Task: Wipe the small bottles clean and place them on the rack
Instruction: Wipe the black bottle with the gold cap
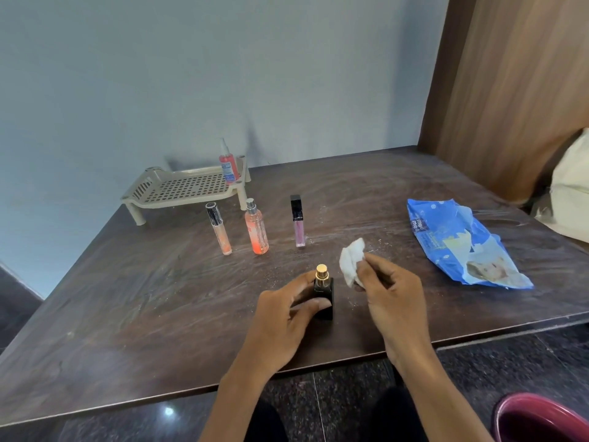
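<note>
My left hand (283, 317) grips a small black bottle (325, 290) with a gold sprayer, upright on the dark table near its front edge. Just to its right, my right hand (390, 291) pinches a crumpled white wipe (350, 261). Farther back stand a clear tube with orange liquid (220, 229), an orange spray bottle (256, 228) and a pink gloss tube with a black cap (298, 221). A beige perforated rack (185, 188) sits by the wall, and a red spray bottle (229, 162) stands on its right end.
A blue pack of wipes (462, 244) lies on the right of the dusty brown table (127, 298). A wooden panel (516, 90) rises at the right, with a cream cushion (570, 193) beside it. A maroon bucket rim (538, 416) shows at the bottom right.
</note>
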A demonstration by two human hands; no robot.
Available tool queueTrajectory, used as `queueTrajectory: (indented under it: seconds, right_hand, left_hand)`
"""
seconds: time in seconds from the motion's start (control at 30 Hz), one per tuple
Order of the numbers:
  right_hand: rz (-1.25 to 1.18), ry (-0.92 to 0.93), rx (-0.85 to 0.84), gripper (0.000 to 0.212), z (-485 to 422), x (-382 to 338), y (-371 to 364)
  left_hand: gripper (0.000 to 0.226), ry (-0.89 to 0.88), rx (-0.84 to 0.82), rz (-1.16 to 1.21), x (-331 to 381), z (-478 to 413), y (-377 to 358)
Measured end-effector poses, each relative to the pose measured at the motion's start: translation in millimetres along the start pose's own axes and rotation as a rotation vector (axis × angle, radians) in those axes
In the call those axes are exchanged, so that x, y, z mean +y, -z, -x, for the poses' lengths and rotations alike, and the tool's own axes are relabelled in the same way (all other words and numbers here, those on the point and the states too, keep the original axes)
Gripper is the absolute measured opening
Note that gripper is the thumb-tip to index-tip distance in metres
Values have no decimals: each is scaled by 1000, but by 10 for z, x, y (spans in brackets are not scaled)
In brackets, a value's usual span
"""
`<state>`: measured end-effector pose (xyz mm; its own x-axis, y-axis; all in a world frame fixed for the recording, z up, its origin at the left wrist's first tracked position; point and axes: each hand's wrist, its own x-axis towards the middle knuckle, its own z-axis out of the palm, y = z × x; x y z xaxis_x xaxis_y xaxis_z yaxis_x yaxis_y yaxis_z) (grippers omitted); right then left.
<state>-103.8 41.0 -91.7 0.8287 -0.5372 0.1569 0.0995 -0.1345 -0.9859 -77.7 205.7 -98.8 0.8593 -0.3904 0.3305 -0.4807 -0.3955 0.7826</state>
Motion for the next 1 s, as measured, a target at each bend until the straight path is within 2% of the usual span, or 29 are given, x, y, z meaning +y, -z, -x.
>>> queueTrajectory:
  seconds: [0.17,0.3,0.37,0.43,0.53,0.6,0.67,0.77,1.0]
  right_hand:
    - [-150,-84,50,18,22,131,61]
    - [-167,-84,46,18,21,144,69]
    - [-146,-57,45,16,40,119,75]
    - [-108,-9,35,27,67,89,88]
    - [-43,50,23,36,103,66,104]
    - [-10,64,34,27,114,78,103]
    - [5,55,36,16,134,83,94]
    - [-31,58,22,14,216,20,79]
    - [101,287,32,18,472,-87,-23]
  left_hand:
    - [42,46,-51,82,35,23,54]
    - [74,64,165,88,159,104,-65]
    - [65,41,260,-82,210,146,-152]
    - [49,-6,277,-258,221,155,-179]
    - [41,13,136,-246,173,117,-104]
    - [38,33,-4,-179,140,98,-23]
    - [33,49,-77,-131,111,98,27]
    - [32,39,-116,-99,72,102,43]
    - [28,-80,-88,-126,26,79,-12]
